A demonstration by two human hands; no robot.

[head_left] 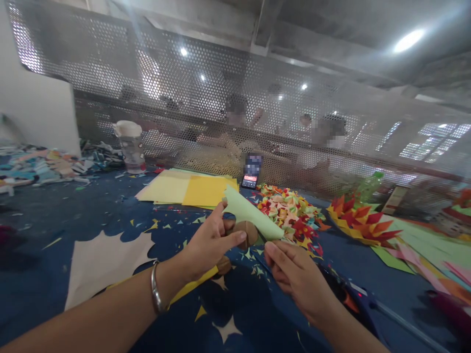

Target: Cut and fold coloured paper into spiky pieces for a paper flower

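Note:
My left hand (209,238) pinches a sheet of light green paper (253,215) in the air above the dark blue table. Under its thumb, a brown round disc (250,234) lies against the paper. Closed low at the paper's right end, my right hand (290,269) grips a thin dark-bladed tool (262,237), whose handle is hidden by the fingers. The blade sits between the disc and the paper's lower edge. Below my left wrist are a second brown disc (223,265) and a yellow paper piece (193,286). A pale sheet with scalloped edges (106,257) lies to the left.
Yellow sheets (209,190) are stacked behind my hands, near an upright phone (251,171). Colourful paper pieces (290,208) form a heap beside an orange paper flower (362,223). A cup (130,147) stands back left. Perforated metal (206,98) screens the far side, with people behind.

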